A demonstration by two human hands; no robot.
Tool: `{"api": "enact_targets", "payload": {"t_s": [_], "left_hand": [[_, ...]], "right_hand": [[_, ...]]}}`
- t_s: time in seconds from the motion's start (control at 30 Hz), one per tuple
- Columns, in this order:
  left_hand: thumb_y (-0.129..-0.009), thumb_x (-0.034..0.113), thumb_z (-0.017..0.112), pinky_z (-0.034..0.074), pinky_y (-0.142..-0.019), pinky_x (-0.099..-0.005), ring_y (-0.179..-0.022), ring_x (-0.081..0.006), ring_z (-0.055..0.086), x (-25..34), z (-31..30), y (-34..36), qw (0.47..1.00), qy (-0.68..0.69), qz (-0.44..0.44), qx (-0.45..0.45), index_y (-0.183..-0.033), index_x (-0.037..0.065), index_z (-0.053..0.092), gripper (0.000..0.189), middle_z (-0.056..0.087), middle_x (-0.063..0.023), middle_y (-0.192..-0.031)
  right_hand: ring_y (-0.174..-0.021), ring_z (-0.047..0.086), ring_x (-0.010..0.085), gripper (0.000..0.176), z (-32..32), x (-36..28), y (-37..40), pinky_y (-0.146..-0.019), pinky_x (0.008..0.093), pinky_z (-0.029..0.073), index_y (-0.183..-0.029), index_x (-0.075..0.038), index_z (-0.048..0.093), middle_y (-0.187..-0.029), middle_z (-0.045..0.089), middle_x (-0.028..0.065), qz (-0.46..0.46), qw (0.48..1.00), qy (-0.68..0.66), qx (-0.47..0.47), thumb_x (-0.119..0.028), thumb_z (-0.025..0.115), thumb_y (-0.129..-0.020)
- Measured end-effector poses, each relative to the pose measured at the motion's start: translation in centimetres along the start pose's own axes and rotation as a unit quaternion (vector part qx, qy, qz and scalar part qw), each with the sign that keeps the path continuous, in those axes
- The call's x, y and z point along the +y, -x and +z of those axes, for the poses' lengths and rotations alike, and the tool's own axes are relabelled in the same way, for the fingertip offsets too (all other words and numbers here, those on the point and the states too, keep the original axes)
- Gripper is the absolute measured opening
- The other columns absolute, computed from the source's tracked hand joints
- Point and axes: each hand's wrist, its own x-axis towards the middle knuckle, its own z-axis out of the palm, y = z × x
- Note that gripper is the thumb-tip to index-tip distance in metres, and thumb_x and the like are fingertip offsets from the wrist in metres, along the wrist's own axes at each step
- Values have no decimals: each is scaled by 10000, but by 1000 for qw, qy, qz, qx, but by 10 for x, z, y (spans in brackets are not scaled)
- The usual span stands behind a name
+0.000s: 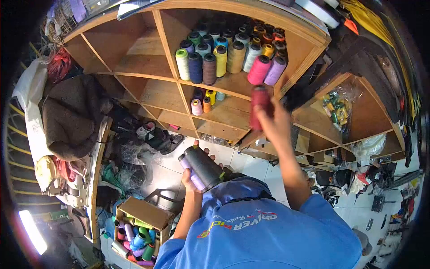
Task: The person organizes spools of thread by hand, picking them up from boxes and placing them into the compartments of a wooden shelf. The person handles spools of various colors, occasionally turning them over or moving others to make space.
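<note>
My right hand is closed around a dark red thread cone, held upright just in front of the shelf. The hand is slightly blurred. Lower down, my left hand cradles a large black thread cone and a purple thread cone side by side, both tilted. Its fingertips show beyond the black cone. On the upper shelf, close above my right hand, stand a pink cone and a lilac cone, beside several more thread cones in many colours.
A cardboard box full of mixed thread spools is at lower left. Small cones, one pale pink, stand in a lower compartment. A bag of small yellow and green spools lies in the right cabinet. Vertical dividers separate the compartments.
</note>
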Motion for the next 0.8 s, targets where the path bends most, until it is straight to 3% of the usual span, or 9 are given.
{"api": "enact_targets", "payload": {"t_s": [0.1, 0.13, 0.23, 0.27, 0.5, 0.53, 0.63, 0.8], "left_hand": [[-682, 358, 781, 420, -949, -603, -1109, -300, 529, 2, -3, 1, 999, 13, -19, 25, -1441, 201, 223, 955, 488, -114, -1234], [-665, 339, 790, 422, -952, -601, -1106, -300, 535, 4, -5, 2, 999, 17, -26, 37, -1437, 211, 235, 959, 492, -109, -1230], [-666, 340, 786, 423, -952, -603, -1109, -301, 539, 6, -9, 2, 999, 14, -30, 33, -1440, 213, 232, 960, 503, -113, -1236], [-667, 340, 784, 424, -951, -604, -1109, -301, 539, 7, -10, 2, 999, 13, -28, 33, -1441, 213, 232, 958, 502, -111, -1237], [-715, 387, 754, 425, -935, -611, -1109, -307, 525, 18, -13, 9, 999, -25, -10, 33, -1440, 180, 228, 919, 488, -121, -1224], [-716, 389, 753, 425, -936, -611, -1107, -308, 528, 20, -14, 8, 999, -26, -8, 33, -1439, 179, 229, 918, 489, -121, -1224], [-712, 388, 757, 423, -937, -611, -1104, -309, 531, 24, -16, 9, 999, -25, -2, 35, -1441, 184, 233, 920, 490, -117, -1222], [-709, 383, 760, 420, -939, -611, -1110, -307, 531, 27, -16, 13, 998, -30, -3, 53, -1443, 194, 239, 919, 493, -117, -1234]], "right_hand": [[-707, 636, 200, 371, -11, 31, -26, -641, 321, 494, -1059, -12, 589, -828, 661, 107, -94, 987, 14, 131, -206, 724, -772], [-760, 637, 196, 395, -13, 29, -28, -660, 313, 516, -1103, -8, 582, -885, 659, 118, -38, 990, 4, 132, -155, 737, -771], [-836, 624, 216, 423, -1, 47, -36, -696, 316, 547, -1116, 5, 563, -1009, 609, 143, -60, 980, -26, 190, -154, 748, -771], [-906, 602, 250, 464, 3, 51, -34, -722, 332, 567, -1139, 18, 535, -1092, 534, 158, -73, 973, 53, 212, -138, 758, -763], [-920, 553, 269, 440, 31, 56, -50, -706, 338, 518, -1068, 16, 480, -1057, 504, 158, -52, 949, 77, 301, -106, 763, -753], [-905, 530, 300, 481, 32, 59, -52, -730, 366, 482, -1049, 10, 472, -997, 510, 154, -72, 942, 109, 308, -106, 793, -710], [-809, 522, 265, 489, 35, 65, -46, -724, 353, 451, -969, 15, 504, -922, 526, 131, -115, 907, 223, 339, -160, 839, -660], [-798, 512, 285, 509, 39, 76, -50, -737, 380, 429, -904, 5, 504, -845, 516, 119, -67, 918, 200, 336, -201, 867, -613]]}}
